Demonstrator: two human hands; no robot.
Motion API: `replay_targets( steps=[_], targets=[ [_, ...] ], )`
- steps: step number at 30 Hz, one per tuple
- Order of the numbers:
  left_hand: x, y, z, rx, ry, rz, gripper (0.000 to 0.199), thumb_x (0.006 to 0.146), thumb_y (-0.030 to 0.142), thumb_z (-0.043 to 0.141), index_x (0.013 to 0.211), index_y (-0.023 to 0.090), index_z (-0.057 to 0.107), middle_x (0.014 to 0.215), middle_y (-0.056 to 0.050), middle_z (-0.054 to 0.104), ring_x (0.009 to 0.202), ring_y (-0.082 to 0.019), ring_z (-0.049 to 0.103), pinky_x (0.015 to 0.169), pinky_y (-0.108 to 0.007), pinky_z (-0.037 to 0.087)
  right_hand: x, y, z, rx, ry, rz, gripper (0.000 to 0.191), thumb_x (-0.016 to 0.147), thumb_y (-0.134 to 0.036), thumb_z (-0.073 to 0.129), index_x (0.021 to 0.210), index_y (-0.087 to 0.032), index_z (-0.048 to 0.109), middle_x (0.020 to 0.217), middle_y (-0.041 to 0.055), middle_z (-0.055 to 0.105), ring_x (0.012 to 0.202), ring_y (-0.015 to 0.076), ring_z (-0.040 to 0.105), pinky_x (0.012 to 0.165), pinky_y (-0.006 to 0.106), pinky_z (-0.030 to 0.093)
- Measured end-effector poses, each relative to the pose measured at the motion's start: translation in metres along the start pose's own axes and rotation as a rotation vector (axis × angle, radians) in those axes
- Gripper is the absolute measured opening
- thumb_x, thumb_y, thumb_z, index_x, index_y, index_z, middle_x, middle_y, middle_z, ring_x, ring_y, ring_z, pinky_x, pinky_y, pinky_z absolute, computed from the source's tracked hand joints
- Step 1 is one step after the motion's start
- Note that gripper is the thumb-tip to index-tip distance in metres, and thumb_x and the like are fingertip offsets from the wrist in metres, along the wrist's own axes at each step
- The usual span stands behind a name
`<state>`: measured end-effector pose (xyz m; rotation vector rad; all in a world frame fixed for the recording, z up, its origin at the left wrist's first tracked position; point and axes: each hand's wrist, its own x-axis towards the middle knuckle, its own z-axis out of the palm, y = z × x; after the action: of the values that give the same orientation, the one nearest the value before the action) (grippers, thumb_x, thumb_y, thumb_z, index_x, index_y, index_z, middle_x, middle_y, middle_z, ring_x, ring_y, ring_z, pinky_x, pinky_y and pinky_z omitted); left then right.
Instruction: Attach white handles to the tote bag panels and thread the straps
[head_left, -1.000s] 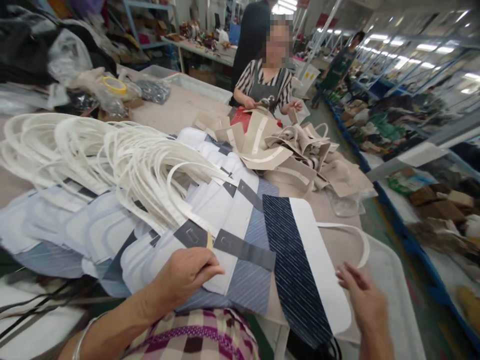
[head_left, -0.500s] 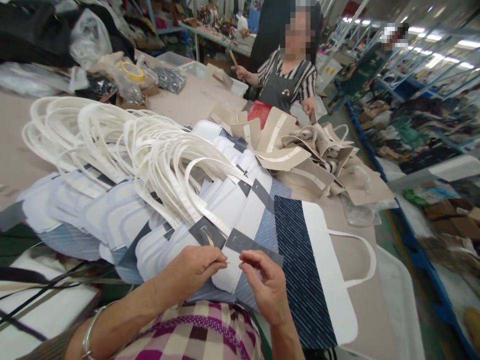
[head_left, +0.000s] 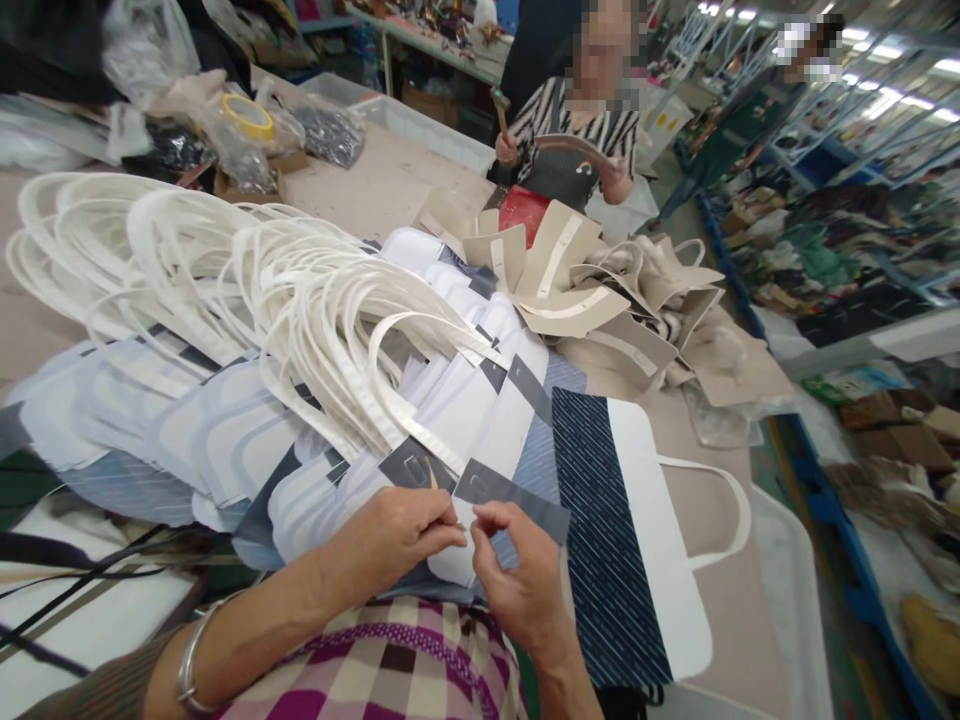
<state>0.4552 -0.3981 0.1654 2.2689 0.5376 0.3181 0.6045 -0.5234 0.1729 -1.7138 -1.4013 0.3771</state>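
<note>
Both hands meet in front of my checked apron (head_left: 405, 660), over a pile of white-and-blue bag panels (head_left: 480, 410) with long white handles (head_left: 300, 290). My left hand (head_left: 397, 530) is closed in a pinch; something tiny shows at its fingertips, too small to name. A thin yellowish tip (head_left: 433, 474) pokes up behind that hand. Close by, my right hand (head_left: 521, 575) has thumb and index finger curled toward each other, and what they hold, if anything, cannot be made out. Dark grey patches (head_left: 510, 495) on the panels lie just beyond my fingers.
A dark striped bag panel with a white top (head_left: 622, 540) lies to the right. Beige panels (head_left: 570, 290) are heaped farther back. Across the table, a person (head_left: 570, 130) holds a hammer (head_left: 501, 108) and a curved piece. Yellow tape (head_left: 247, 116) and plastic bags sit back left.
My hands have come slightly closer together, the right thumb and index finger nearer each other. Across the table, the person has raised the hammer and lifted a curved piece.
</note>
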Motion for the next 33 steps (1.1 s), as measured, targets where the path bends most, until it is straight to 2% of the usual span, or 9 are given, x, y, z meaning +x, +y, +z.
replay_targets(
  steps=[3, 7, 10, 15, 18, 23, 27, 33],
  targets=[
    [0.000, -0.001, -0.002, -0.002, 0.014, 0.001, 0.015, 0.092, 0.026, 0.062, 0.079, 0.019, 0.063, 0.063, 0.006, 0.064, 0.054, -0.010, 0.056, 0.054, -0.021, 0.039, -0.002, 0.005, 0.000, -0.003, 0.040, 0.054, 0.025, 0.085, -0.010, 0.056, 0.107, -0.022, 0.061, 0.083, 0.0004, 0.068, 0.073, 0.0144, 0.066, 0.069, 0.027, 0.054],
    [-0.001, -0.001, -0.001, -0.004, 0.010, -0.011, 0.011, 0.093, 0.030, 0.062, 0.088, 0.020, 0.060, 0.060, 0.008, 0.061, 0.050, -0.010, 0.056, 0.052, -0.021, 0.040, -0.002, 0.005, 0.001, 0.046, -0.039, 0.030, 0.031, 0.086, -0.011, 0.057, 0.115, -0.022, 0.058, 0.090, 0.0022, 0.069, 0.079, 0.0154, 0.066, 0.074, 0.029, 0.055],
    [-0.001, -0.001, 0.003, -0.036, 0.008, -0.020, 0.009, 0.093, 0.030, 0.061, 0.092, 0.021, 0.058, 0.058, 0.010, 0.060, 0.049, -0.009, 0.055, 0.051, -0.021, 0.040, -0.001, 0.004, 0.004, 0.026, -0.063, -0.012, 0.029, 0.086, -0.010, 0.055, 0.113, -0.023, 0.058, 0.088, 0.0013, 0.069, 0.078, 0.0150, 0.066, 0.074, 0.028, 0.054],
    [0.001, -0.003, 0.004, -0.061, -0.014, -0.054, 0.012, 0.090, 0.029, 0.065, 0.095, 0.020, 0.060, 0.062, 0.008, 0.063, 0.052, -0.010, 0.058, 0.052, -0.020, 0.041, -0.003, 0.007, 0.005, -0.004, -0.011, 0.010, 0.027, 0.085, -0.010, 0.057, 0.109, -0.022, 0.058, 0.085, 0.0002, 0.068, 0.076, 0.0146, 0.066, 0.072, 0.027, 0.054],
    [0.001, -0.004, 0.001, -0.024, -0.039, -0.014, 0.012, 0.090, 0.030, 0.065, 0.096, 0.019, 0.064, 0.069, 0.005, 0.065, 0.059, -0.011, 0.060, 0.056, -0.022, 0.042, -0.003, 0.012, 0.004, -0.008, 0.022, 0.055, 0.028, 0.085, -0.009, 0.056, 0.110, -0.022, 0.058, 0.086, 0.0002, 0.067, 0.076, 0.0142, 0.066, 0.072, 0.026, 0.053],
    [0.002, -0.003, 0.000, 0.015, -0.038, 0.079, 0.015, 0.096, 0.026, 0.054, 0.095, 0.020, 0.068, 0.075, 0.001, 0.067, 0.066, -0.013, 0.061, 0.062, -0.023, 0.044, 0.001, 0.011, -0.003, 0.024, -0.117, 0.073, 0.028, 0.087, -0.010, 0.054, 0.112, -0.021, 0.061, 0.086, 0.0013, 0.065, 0.080, 0.0153, 0.064, 0.074, 0.028, 0.051],
    [0.001, -0.004, 0.006, 0.043, -0.037, 0.110, 0.020, 0.098, 0.022, 0.049, 0.090, 0.019, 0.067, 0.075, 0.000, 0.067, 0.069, -0.014, 0.062, 0.063, -0.025, 0.045, 0.003, 0.011, -0.003, 0.042, -0.137, 0.043, 0.013, 0.089, -0.013, 0.059, 0.095, -0.022, 0.066, 0.083, 0.0013, 0.068, 0.078, 0.0156, 0.063, 0.070, 0.028, 0.049],
    [0.001, -0.009, 0.015, 0.206, -0.007, 0.178, 0.028, 0.100, 0.021, 0.040, 0.084, 0.019, 0.062, 0.072, -0.001, 0.064, 0.067, -0.017, 0.062, 0.062, -0.029, 0.044, 0.001, 0.017, 0.005, -0.021, -0.103, 0.011, 0.013, 0.087, -0.012, 0.058, 0.085, -0.021, 0.067, 0.076, 0.0003, 0.068, 0.070, 0.0142, 0.063, 0.065, 0.026, 0.047]
  ],
)
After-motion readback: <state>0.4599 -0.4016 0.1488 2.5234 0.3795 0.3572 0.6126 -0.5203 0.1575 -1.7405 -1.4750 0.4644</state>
